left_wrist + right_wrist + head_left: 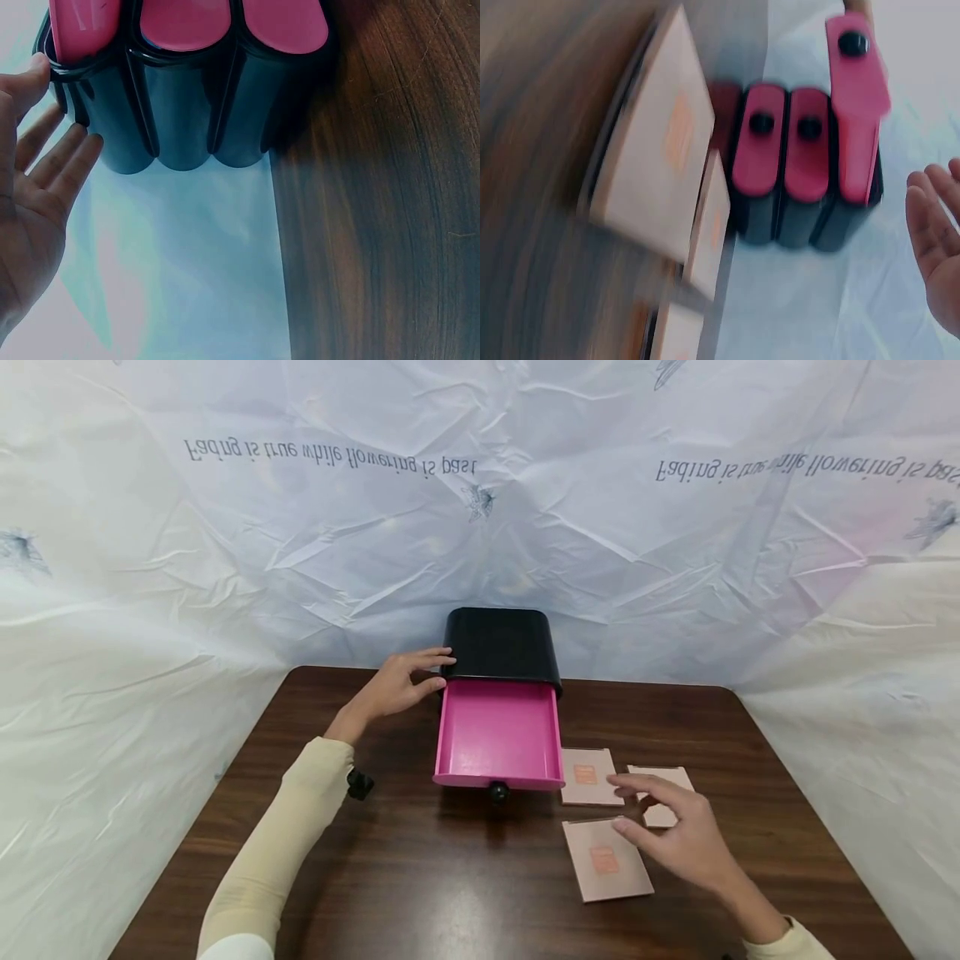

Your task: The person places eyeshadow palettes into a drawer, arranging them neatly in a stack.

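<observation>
A small black drawer cabinet (498, 643) with pink drawers stands at the back of the table. Its top drawer (498, 735) is pulled out, showing a bare pink inside. My left hand (397, 683) touches the cabinet's left side near the top front edge, fingers mostly extended. To the right of the drawer lie three flat, square, pale pink cases: a near one (607, 881), one by the drawer (600, 760) and one farther right (675, 775), partly covered. Over them hovers my right hand (678, 839), thumb and fingers parted, holding nothing.
Dark wooden table (450, 885) underneath everything. Behind it and at both sides hangs a pale printed sheet (360, 543). Two lower drawers, pink with black knobs (762, 123), sit closed under the open one in the right wrist view.
</observation>
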The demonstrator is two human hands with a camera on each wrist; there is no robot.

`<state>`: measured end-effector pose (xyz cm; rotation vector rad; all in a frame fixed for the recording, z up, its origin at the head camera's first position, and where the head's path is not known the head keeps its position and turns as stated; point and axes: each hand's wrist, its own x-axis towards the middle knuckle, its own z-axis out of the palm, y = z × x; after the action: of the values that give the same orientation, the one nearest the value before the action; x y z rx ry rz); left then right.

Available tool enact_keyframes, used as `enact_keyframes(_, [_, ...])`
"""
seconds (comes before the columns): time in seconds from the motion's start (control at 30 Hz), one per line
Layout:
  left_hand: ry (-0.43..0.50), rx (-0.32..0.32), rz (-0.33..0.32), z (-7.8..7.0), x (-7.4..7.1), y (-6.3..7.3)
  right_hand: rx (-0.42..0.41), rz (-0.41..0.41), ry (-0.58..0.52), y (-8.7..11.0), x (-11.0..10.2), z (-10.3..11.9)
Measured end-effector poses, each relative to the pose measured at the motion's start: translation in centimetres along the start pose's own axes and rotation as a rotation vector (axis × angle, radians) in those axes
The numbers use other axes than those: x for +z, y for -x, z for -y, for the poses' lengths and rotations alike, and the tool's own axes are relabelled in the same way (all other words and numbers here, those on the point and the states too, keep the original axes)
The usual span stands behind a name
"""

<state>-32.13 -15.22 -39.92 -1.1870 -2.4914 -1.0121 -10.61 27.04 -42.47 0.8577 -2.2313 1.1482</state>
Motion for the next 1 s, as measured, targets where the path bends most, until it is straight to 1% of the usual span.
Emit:
enact_keyframes(0.07, [-0.002, 0.004, 0.000, 0.0, 0.0, 0.0, 0.003, -0.003, 0.052, 0.2, -1.1, -0.6])
enact_keyframes(0.17, [-0.010, 0.004, 0.000, 0.0, 0.1, 0.0, 0.029, 0.015, 0.134, 0.6, -2.5, -1.7])
enact_keyframes(0.23, [-0.012, 0.004, 0.000, 0.0, 0.1, 0.0, 0.066, 0.037, 0.175, 0.9, -3.4, -2.6])
enact_keyframes(0.37, [-0.015, 0.000, -0.002, -0.1, 0.1, 0.0, 0.143, 0.078, 0.222, 1.7, -4.6, -4.7])
enact_keyframes(0.63, [-0.044, -0.019, 0.000, 0.0, 0.2, 0.1, 0.281, 0.143, 0.321, 3.3, -6.1, -8.3])
enact_keyframes(0.7, [-0.043, -0.024, 0.003, 0.0, 0.3, 0.1, 0.310, 0.178, 0.335, 3.5, -6.5, -9.1])
enact_keyframes(0.87, [-0.049, -0.029, 0.006, -0.1, 0.3, 0.0, 0.328, 0.264, 0.400, 3.9, -7.3, -11.1])
enact_keyframes(0.93, [-0.050, -0.027, 0.005, -0.1, 0.3, 0.0, 0.335, 0.285, 0.408, 4.0, -7.4, -11.8])
enact_keyframes(1.0, [-0.048, -0.027, 0.005, -0.1, 0.2, 0.0, 0.358, 0.309, 0.393, 4.0, -7.6, -12.2])
